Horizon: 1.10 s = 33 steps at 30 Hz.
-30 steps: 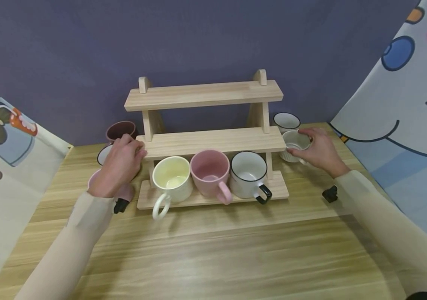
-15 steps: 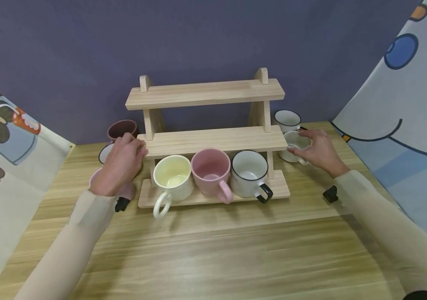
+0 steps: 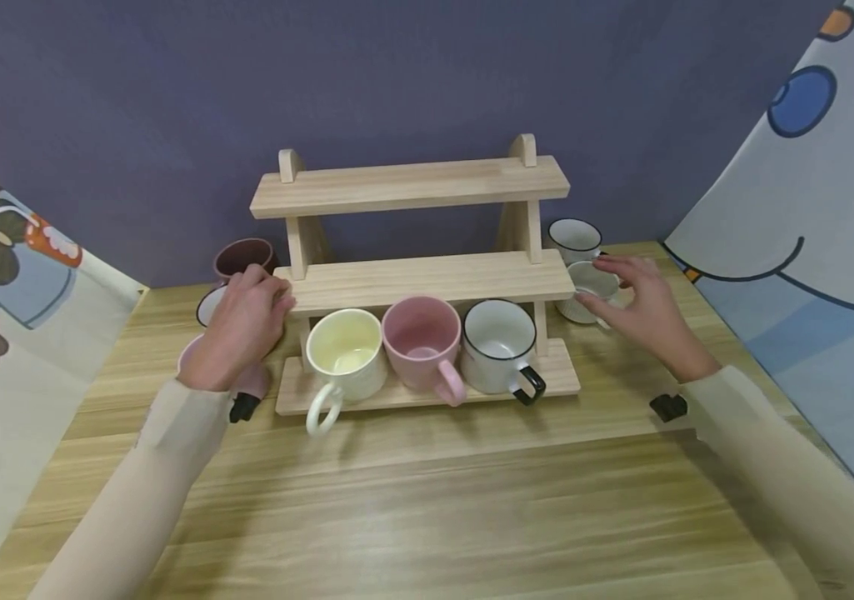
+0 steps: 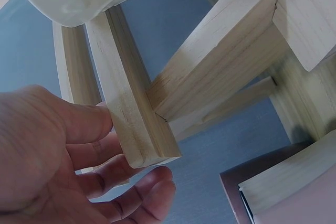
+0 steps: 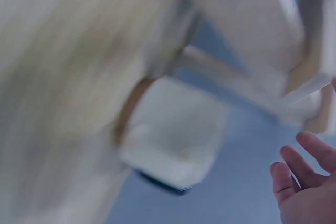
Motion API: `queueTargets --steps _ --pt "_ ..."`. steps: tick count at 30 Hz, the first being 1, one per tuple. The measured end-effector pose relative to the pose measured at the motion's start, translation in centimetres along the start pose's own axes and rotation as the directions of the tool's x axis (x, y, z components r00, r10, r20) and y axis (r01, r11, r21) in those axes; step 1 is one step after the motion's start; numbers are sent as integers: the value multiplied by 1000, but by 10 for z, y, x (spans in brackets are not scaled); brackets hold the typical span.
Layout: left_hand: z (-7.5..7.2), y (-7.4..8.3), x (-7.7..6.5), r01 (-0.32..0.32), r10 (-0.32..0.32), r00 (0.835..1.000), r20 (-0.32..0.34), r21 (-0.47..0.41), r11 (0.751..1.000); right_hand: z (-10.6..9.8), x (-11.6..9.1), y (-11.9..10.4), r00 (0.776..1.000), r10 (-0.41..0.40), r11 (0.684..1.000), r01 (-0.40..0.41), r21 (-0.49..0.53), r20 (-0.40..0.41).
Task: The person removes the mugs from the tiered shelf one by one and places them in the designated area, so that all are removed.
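Note:
A light wooden three-tier rack [image 3: 415, 279] stands against the back wall. My left hand [image 3: 239, 325] grips the left end of its middle board; in the left wrist view, thumb and fingers lie around the board end [image 4: 142, 135]. On the bottom tier stand a cream mug [image 3: 347, 358], a pink mug [image 3: 421, 342] and a white mug with a black rim [image 3: 498, 346]. My right hand [image 3: 647, 308] is spread beside a white ribbed cup [image 3: 593, 279], right of the rack. The right wrist view is blurred, but its fingers [image 5: 299, 166] look apart, holding nothing.
Behind the ribbed cup is another black-rimmed white mug [image 3: 575, 236]. Left of the rack, partly behind my left hand, are a dark brown mug [image 3: 244, 257], a white dark-rimmed one [image 3: 211, 305] and a pink one [image 3: 252, 382]. Printed cloths hang at both sides.
My right hand has let go of the ribbed cup and drawn slightly back to the right, its fingers wider apart. The left hand has stayed on the rack.

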<state>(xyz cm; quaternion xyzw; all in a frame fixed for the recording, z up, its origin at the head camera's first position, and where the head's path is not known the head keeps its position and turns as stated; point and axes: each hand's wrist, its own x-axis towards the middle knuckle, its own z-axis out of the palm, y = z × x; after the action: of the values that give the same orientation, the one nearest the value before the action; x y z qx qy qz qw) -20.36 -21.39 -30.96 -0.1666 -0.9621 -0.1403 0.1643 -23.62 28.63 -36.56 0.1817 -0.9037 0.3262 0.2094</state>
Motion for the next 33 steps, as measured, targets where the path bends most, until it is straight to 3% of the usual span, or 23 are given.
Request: queueTargets --steps 5,9,16,26,33 --pt "-1 -1 1 11 -11 1000 7 -1 1000 -6 -9 -41 985 -166 986 167 28 -40" --pt "0 -2 0 22 -22 1000 19 -2 1000 -3 -15 -72 969 -244 969 242 51 38" --pt "1 -2 0 34 -34 999 26 -4 999 8 -18 -108 958 -204 979 201 39 201" --pt "3 -2 1 0 0 1000 -1 -10 1000 22 -11 -124 950 -154 985 168 -29 271" --pt "2 -2 1 1 -1 1000 1 -3 1000 25 -10 -126 956 -140 985 161 -59 259"
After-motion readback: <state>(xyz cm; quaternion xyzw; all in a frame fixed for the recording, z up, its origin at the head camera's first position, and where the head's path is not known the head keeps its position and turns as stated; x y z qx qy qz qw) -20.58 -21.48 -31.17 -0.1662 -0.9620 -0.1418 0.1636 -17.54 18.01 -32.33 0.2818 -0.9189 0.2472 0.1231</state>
